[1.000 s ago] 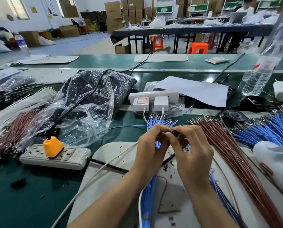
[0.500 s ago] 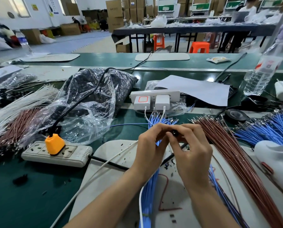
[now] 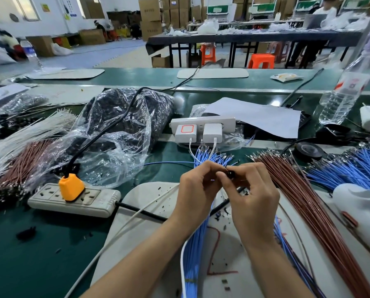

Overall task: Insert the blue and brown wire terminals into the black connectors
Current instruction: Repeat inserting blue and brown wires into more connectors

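Observation:
Both hands meet above a white work mat [image 3: 149,194]. My right hand [image 3: 253,196] pinches a small black connector [image 3: 231,174] between thumb and fingertips. My left hand [image 3: 198,188] has its fingers curled against the connector and pinches something too small to make out, seemingly a wire end. A bundle of blue wires [image 3: 196,244] runs under my hands, its metal terminals [image 3: 214,155] fanned out beyond them. A long bundle of brown wires [image 3: 304,203] lies to the right, more blue wires [image 3: 356,171] farther right.
A grey power strip with an orange plug [image 3: 71,187] sits to the left. A clear bag of black parts [image 3: 119,125] lies behind it. White chargers [image 3: 199,132], paper [image 3: 261,119], a water bottle [image 3: 345,91], black tape [image 3: 307,150] and a white tool [image 3: 358,203] surround the mat.
The hands have stayed together over the mat, with only slight finger movement around the connector; the view has shifted a little.

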A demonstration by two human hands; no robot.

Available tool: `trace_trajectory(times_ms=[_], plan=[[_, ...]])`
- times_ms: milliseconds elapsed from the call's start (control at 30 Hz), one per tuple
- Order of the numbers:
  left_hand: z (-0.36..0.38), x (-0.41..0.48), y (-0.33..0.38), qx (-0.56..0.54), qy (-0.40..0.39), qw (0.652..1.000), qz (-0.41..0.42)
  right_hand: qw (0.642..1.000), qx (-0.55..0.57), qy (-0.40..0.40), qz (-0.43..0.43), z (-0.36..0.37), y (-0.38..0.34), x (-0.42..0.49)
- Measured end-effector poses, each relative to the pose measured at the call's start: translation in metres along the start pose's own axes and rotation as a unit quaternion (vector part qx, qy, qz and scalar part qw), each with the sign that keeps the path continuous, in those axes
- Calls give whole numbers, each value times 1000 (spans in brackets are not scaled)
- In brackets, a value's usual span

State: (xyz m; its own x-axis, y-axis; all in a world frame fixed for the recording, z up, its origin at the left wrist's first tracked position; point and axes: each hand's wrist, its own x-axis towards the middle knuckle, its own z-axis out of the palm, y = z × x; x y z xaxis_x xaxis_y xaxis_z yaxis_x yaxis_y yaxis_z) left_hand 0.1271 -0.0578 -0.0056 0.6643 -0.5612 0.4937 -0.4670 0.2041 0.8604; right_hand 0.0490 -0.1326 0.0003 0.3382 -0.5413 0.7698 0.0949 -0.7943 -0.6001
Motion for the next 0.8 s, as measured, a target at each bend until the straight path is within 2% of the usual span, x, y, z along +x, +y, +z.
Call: trace_trajectory(times_ms=[267,533,800], plan=[[2,1,0,-51,-12,998,-43,1000,-4,4,-7,-2,1,0],[1,-1,0,-46,-30,998,-32,1000,-2,10,-11,-2,-1,0],[1,-1,-1,-16,3,1000,-20,1000,7,-9,7,2,-1,-4]])
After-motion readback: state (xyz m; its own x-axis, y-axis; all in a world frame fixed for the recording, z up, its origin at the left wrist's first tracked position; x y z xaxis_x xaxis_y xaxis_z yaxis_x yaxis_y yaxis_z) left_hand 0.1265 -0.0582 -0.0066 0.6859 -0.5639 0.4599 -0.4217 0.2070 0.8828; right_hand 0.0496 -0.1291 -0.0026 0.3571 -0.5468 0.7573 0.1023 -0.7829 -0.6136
